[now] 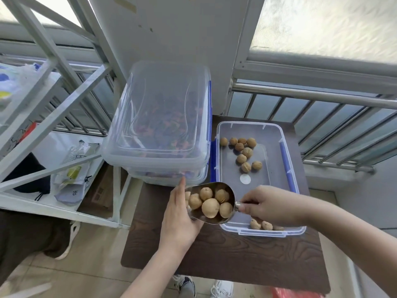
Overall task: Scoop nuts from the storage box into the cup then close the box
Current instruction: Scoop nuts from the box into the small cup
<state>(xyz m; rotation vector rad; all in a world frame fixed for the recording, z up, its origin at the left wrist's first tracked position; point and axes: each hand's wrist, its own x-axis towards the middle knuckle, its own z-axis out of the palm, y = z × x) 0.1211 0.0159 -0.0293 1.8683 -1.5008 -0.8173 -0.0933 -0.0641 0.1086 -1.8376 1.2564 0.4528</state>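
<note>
An open clear storage box (pixel 277 134) with blue clips stands on the dark wooden table (pixel 236 254). Several walnuts (pixel 245 153) lie scattered inside it, and a few more sit in its near corner. My right hand (pixel 270 205) pinches the handle of a metal scoop (pixel 214 201) that is full of nuts. The scoop hangs tilted just left of the box's near left corner. My left hand (pixel 178 218) is wrapped around a clear cup (pixel 189 208) under the scoop's mouth. The cup is mostly hidden by my hand and the scoop.
A second clear box (pixel 171 175) with colourful contents stands at the table's far left, and a large clear lid (pixel 159 108) rests on top of it. A white metal rack (pixel 55 117) with packets is to the left. A steel railing (pixel 322 97) runs behind. Shoes show below the table.
</note>
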